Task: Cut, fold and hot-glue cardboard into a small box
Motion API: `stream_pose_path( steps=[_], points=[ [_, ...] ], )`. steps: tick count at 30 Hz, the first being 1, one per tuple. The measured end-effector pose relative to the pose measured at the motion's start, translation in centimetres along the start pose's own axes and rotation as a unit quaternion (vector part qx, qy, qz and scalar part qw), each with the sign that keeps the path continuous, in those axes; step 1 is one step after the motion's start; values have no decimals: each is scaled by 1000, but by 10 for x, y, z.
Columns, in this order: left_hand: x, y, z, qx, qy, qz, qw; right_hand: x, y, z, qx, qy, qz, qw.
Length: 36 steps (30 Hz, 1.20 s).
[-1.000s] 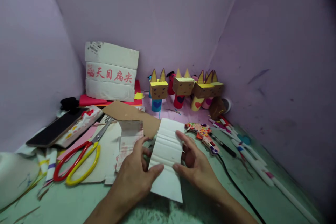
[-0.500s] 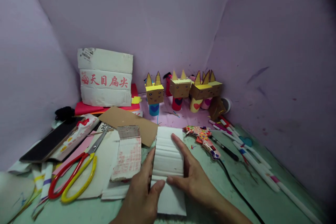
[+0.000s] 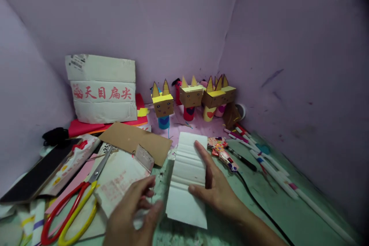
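My right hand holds a creased white cardboard strip by its right edge, fingers behind and thumb on its face. The strip stands tilted above the table. To its left, my left hand is off the strip, its thumb and loosely bent fingers apart with nothing seen between them. Just beyond that hand lies a folded piece of white card with red print, its grey flap raised; whether the hand touches it I cannot tell. Red-and-yellow-handled scissors rest further left.
A patterned glue gun with a black cord lies right of the strip. Paper rolls run along the right side. Box-headed cardboard figures stand at the back. A brown cardboard sheet and a printed white board are back left.
My left hand has let go of the white strip and moved left. The red-printed card has shifted left and turned. The strip is tilted more, still in my right hand. The view has swung slightly.
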State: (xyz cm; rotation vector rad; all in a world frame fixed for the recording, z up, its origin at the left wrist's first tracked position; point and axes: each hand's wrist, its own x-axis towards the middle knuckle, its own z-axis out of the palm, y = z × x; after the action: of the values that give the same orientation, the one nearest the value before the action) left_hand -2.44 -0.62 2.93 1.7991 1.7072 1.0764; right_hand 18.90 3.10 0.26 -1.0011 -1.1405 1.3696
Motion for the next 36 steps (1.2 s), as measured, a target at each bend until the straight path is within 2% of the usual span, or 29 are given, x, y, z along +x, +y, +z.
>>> stream_pose_path(
  steps=[2, 3, 5, 8, 10, 13, 16, 19, 23, 25, 28, 32, 34, 36],
  points=[
    [-7, -8, 25, 32, -41, 95, 994, -4, -2, 3, -7, -30, 1, 1000],
    [-11, -11, 36, 53, -68, 121, 989, -6, -4, 5, 4, -54, 4, 999],
    [-18, -14, 53, 88, -132, 122, 980, -11, -7, 7, 74, -118, 12, 990],
    [-20, -9, 64, 63, -155, 55, 984, -17, -13, 8, 202, -195, 27, 959],
    [-16, -3, 63, 7, -167, 9, 986, -18, -16, 8, 249, -186, 48, 949],
    [-7, 3, 52, -126, -225, -25, 966, -15, -17, 7, 315, -96, 96, 939],
    [0, 6, 41, -305, -279, -60, 909, -11, -14, 8, 321, -1, 115, 940],
    [2, 11, 35, -434, -305, -88, 843, -8, -10, 11, 302, 43, 125, 944],
    [2, 14, 35, -552, -293, -135, 769, -8, -6, 13, 314, 21, 140, 939],
    [1, 13, 35, -590, -280, -162, 740, -8, -5, 13, 319, 16, 142, 937],
    [-1, 10, 33, -608, -271, -183, 724, -7, 1, 13, 310, 40, 142, 939],
    [-3, 8, 29, -623, -278, -180, 709, -7, 13, 14, 293, 35, 152, 943],
    [-3, 10, 28, -633, -285, -191, 694, -9, 16, 17, 279, -1, 141, 950],
    [-2, 13, 30, -635, -280, -210, 689, -12, 16, 19, 271, -68, 138, 950]
  ],
)
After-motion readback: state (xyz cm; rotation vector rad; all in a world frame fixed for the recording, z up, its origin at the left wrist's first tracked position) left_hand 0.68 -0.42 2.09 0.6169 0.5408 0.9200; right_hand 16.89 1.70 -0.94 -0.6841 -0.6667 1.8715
